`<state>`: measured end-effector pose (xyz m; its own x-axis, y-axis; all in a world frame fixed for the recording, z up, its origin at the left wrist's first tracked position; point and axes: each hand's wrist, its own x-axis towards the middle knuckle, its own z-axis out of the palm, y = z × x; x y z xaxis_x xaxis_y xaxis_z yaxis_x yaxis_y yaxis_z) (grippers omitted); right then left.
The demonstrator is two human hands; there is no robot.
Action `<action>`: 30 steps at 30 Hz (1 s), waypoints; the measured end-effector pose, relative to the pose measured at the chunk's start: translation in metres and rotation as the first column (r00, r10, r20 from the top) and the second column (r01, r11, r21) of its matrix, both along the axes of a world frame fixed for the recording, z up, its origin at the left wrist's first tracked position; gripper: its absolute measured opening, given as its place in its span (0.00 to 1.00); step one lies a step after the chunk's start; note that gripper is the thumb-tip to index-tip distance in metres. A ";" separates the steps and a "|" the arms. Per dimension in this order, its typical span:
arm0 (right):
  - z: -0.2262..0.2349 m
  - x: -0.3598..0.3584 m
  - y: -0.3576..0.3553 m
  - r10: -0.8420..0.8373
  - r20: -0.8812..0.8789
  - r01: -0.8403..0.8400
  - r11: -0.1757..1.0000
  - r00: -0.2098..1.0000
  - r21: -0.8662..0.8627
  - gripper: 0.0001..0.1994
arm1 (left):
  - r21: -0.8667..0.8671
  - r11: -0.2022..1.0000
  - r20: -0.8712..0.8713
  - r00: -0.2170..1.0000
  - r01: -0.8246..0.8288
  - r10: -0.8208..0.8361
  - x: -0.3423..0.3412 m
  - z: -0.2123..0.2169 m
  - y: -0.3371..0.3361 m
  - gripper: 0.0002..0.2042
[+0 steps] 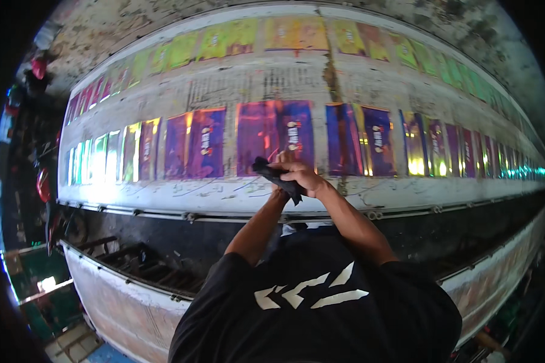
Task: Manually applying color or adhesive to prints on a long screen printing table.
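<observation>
In front of my chest, both hands meet at a bunched black cloth [293, 192] above the near edge of the long white table [218, 192]. My right hand [307, 177] is closed on the cloth from the right side. Behind and under it lies my left hand [283, 158], mostly hidden; only a few of its fingers show past the cloth. Just beyond the hands, a purple and orange printed sheet [257, 130] lies flat on the table. Another purple sheet [360, 139] lies to its right, and one more purple sheet [194, 142] to its left.
A far row of yellow-green sheets [227, 39] runs along the table. A metal rail [224, 216] edges its near side. Behind me stands a second white table [127, 302], past a dark gap [418, 233]. A red motorcycle part [43, 184] shows at far left.
</observation>
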<state>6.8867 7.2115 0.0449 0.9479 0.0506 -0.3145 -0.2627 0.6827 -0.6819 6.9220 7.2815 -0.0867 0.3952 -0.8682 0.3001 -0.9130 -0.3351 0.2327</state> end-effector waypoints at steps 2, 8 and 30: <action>0.002 -0.061 -0.040 -0.258 -0.060 0.258 0.966 0.964 -0.001 0.26 | 0.094 0.983 -0.142 0.980 0.155 -0.141 -0.018 0.057 -0.030 0.26; 0.015 -0.199 -0.149 -0.705 -0.035 0.704 0.702 0.708 0.111 0.23 | 0.049 0.948 -0.443 0.857 0.315 -0.262 -0.122 0.078 -0.109 0.28; -0.107 -0.038 -0.349 0.052 0.231 0.234 -0.373 0.972 -0.898 0.24 | 0.156 0.988 -0.526 0.845 -0.012 0.093 -0.193 0.072 -0.194 0.38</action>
<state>6.8487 6.8624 -0.0616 0.9204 -0.2607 0.2915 -0.1225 -0.9001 -0.4182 6.7287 7.0876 -0.0146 0.5051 -0.8582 -0.0918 -0.6435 -0.4454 0.6225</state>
